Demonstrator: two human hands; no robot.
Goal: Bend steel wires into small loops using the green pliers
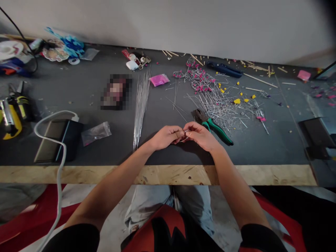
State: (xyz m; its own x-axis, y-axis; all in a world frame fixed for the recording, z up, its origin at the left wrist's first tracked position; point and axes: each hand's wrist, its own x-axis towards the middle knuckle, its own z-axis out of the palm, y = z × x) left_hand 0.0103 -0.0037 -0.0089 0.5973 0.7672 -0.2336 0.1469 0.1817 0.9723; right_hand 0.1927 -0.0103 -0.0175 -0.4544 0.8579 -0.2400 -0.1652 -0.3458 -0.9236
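Note:
Just over the table's near side, my left hand [168, 137] and my right hand [200, 135] meet, both closed in a pinch. Between their fingertips runs a thin, silvery wire [185, 138], curved into a loop; part of it is hidden by the fingers. Right behind my right hand lie pliers [219, 131] with green handles, jaws pointing to the upper left. Left of my left hand lies a long bundle of straight wires [141, 108]. A heap of cut wire pieces [223, 105], some tipped with pink or yellow bits, spreads beyond the pliers.
A pink packet [160, 80] and keys [140, 59] lie farther back. To the left are a clear plastic bag [96, 133], a black power bank [56, 140] with a white cable [62, 157], and yellow-handled cutters [23, 105]. A dark blue tool [224, 69] lies among wooden sticks at the back.

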